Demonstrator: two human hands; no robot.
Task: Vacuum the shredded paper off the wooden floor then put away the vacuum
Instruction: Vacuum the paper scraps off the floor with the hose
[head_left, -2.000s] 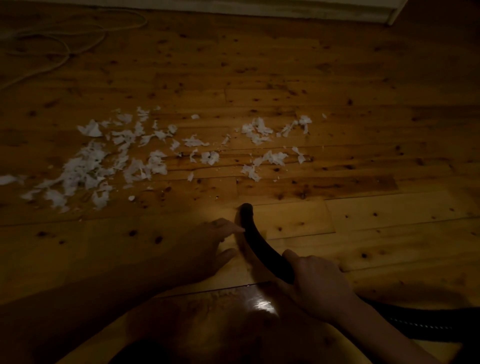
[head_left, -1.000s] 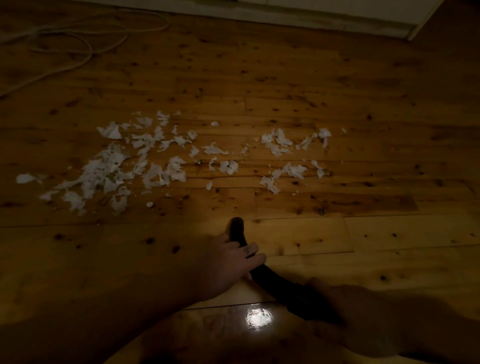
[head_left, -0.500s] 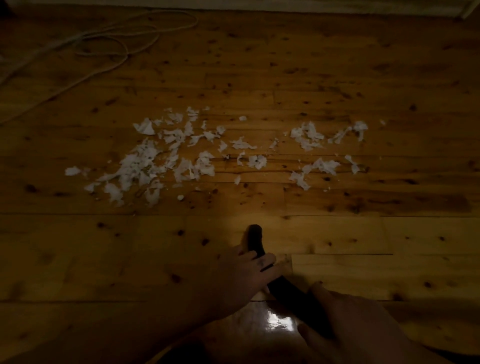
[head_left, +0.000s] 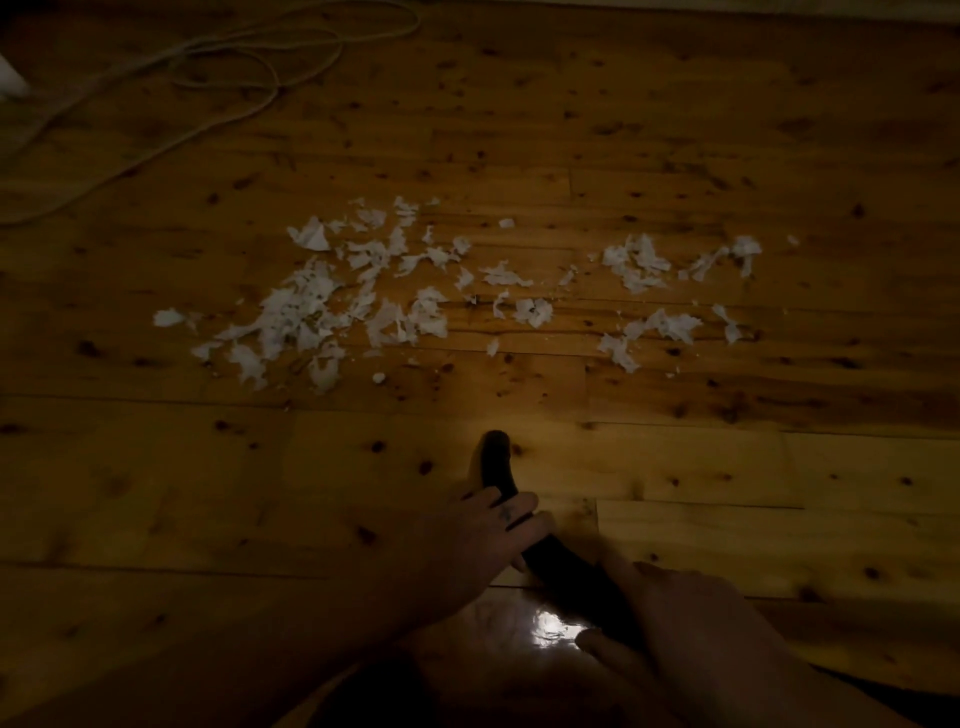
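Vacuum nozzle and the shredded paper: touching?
Apart. The head view shows a strip of bare wooden floor between the tip of the vacuum nozzle and the nearest scraps of shredded paper.

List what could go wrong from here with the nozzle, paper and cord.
The shredded paper is light and spread wide; a fast sweep of the vacuum nozzle may scatter scraps. The loose cord loops beyond the paper and could snag. The room is dim, so small bits may be missed.

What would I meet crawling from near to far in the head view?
Right hand → left hand → tip of the black curved vacuum nozzle → scattered white paper shreds → pale looped cord.
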